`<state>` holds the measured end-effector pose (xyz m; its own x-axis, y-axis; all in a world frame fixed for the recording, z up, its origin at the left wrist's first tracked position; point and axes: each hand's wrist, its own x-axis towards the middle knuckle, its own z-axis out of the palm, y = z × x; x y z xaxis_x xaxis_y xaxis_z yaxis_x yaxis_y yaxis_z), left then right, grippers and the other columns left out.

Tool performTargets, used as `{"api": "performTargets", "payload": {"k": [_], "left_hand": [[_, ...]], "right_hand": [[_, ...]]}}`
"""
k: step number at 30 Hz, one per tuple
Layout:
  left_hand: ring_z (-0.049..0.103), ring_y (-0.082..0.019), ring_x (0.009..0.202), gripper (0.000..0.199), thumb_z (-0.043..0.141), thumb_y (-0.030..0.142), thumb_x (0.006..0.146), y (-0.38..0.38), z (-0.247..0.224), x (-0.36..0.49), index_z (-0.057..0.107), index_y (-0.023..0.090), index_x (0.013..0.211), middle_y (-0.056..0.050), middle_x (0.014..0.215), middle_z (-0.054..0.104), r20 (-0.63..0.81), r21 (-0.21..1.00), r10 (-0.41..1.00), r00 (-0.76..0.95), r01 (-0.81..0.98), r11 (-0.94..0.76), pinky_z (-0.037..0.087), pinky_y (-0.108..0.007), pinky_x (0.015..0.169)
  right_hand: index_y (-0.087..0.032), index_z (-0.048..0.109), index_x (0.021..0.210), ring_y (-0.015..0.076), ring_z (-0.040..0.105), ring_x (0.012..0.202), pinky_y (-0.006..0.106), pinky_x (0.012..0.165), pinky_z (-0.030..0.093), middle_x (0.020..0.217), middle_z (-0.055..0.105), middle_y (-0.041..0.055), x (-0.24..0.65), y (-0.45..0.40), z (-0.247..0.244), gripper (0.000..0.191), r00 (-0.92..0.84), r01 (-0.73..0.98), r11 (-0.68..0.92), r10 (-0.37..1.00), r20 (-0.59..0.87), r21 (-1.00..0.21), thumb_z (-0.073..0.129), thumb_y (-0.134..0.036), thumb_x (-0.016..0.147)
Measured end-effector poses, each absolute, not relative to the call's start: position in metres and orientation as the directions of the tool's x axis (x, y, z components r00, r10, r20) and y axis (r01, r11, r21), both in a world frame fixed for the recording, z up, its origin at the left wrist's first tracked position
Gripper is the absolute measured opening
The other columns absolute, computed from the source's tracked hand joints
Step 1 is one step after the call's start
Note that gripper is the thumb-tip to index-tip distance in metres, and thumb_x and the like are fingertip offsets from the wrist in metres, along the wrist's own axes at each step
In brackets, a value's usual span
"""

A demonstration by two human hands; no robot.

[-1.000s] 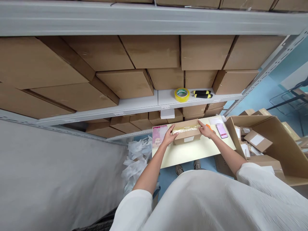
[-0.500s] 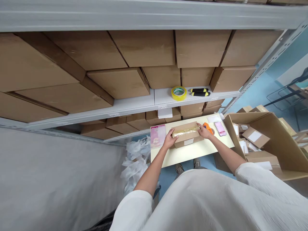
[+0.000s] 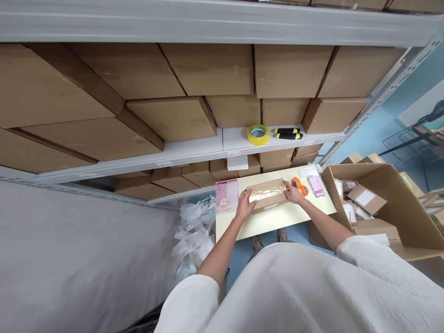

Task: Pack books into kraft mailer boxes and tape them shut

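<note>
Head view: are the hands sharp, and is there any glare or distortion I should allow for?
In the head view, the left hand and right hand look fairly sharp; the clear tape on the carton shows bright glare; the shelf frame slants from wide-angle distortion; the pink card is pixelated along one edge.

Just the one view here, shot from a head-worn camera angled forward and down, so the left hand [image 3: 244, 206], right hand [image 3: 293, 193] and table [image 3: 267, 222] are seen from fairly close above, past a white top [image 3: 294, 291], with steel shelving [image 3: 194, 27] filling the upper frame.
</note>
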<state>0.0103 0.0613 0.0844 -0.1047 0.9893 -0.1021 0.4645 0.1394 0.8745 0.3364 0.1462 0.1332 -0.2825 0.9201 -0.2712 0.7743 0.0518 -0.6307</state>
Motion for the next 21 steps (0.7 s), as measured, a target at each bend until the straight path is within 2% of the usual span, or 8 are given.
{"api": "performTargets", "payload": {"k": [4, 8, 11, 15, 18, 21], "left_hand": [[0.041, -0.041, 0.159, 0.070, 0.078, 0.050, 0.089, 0.058, 0.092, 0.012, 0.062, 0.024, 0.152, -0.018, 0.170, 0.042, -0.084, 0.862, 0.991, -0.103, 0.491, 0.124, 0.036, -0.057, 0.129], [0.037, -0.043, 0.159, 0.054, 0.077, 0.048, 0.091, 0.057, 0.107, 0.015, 0.071, 0.024, 0.139, -0.018, 0.168, 0.043, 0.023, 0.793, 0.997, -0.075, 0.609, 0.027, 0.031, -0.060, 0.130], [0.044, -0.041, 0.151, 0.032, 0.067, 0.038, 0.098, 0.057, 0.119, 0.018, 0.076, 0.026, 0.126, -0.016, 0.157, 0.057, 0.081, 0.710, 0.995, 0.055, 0.698, -0.096, 0.031, -0.059, 0.127], [0.058, -0.036, 0.133, 0.028, 0.055, 0.032, 0.104, 0.056, 0.128, 0.021, 0.077, 0.028, 0.120, -0.014, 0.134, 0.072, 0.052, 0.657, 0.987, 0.150, 0.739, -0.147, 0.034, -0.055, 0.121], [0.059, -0.035, 0.132, 0.028, 0.055, 0.034, 0.105, 0.053, 0.130, 0.021, 0.077, 0.029, 0.121, -0.013, 0.134, 0.073, 0.057, 0.656, 0.989, 0.136, 0.741, -0.140, 0.035, -0.052, 0.119], [0.059, -0.035, 0.134, 0.029, 0.054, 0.037, 0.106, 0.050, 0.129, 0.023, 0.077, 0.028, 0.122, -0.013, 0.135, 0.073, 0.057, 0.661, 0.993, 0.101, 0.742, -0.113, 0.036, -0.051, 0.118]], "right_hand": [[-0.019, 0.039, 0.170, 0.0281, 0.075, 0.108, 0.040, 0.100, 0.057, 0.123, 0.078, 0.0135, 0.335, 0.141, 0.143, 0.068, -0.267, 0.788, 0.026, 0.914, -0.304, -0.615, 0.052, -0.029, 0.104], [-0.019, 0.042, 0.169, 0.0277, 0.075, 0.111, 0.040, 0.103, 0.057, 0.127, 0.077, 0.0141, 0.329, 0.139, 0.151, 0.067, -0.220, 0.793, -0.014, 0.925, -0.308, -0.609, 0.054, -0.029, 0.103], [-0.018, 0.042, 0.168, 0.0281, 0.074, 0.115, 0.041, 0.105, 0.056, 0.134, 0.075, 0.0163, 0.326, 0.138, 0.154, 0.067, -0.214, 0.777, -0.031, 0.926, -0.311, -0.629, 0.054, -0.028, 0.103], [-0.020, 0.049, 0.164, 0.0258, 0.072, 0.119, 0.038, 0.106, 0.056, 0.145, 0.070, 0.0161, 0.336, 0.138, 0.153, 0.060, -0.207, 0.751, -0.048, 0.930, -0.304, -0.659, 0.054, -0.033, 0.105], [-0.018, 0.067, 0.143, 0.0265, 0.069, 0.123, 0.037, 0.108, 0.053, 0.138, 0.072, 0.0157, 0.359, 0.140, 0.145, 0.043, -0.060, 0.832, -0.124, 0.949, -0.310, -0.541, 0.052, -0.033, 0.105], [-0.016, 0.073, 0.127, 0.0270, 0.067, 0.123, 0.035, 0.102, 0.054, 0.135, 0.069, 0.0176, 0.385, 0.142, 0.129, 0.035, -0.012, 0.892, -0.138, 0.944, -0.329, -0.430, 0.054, -0.035, 0.105]]}}
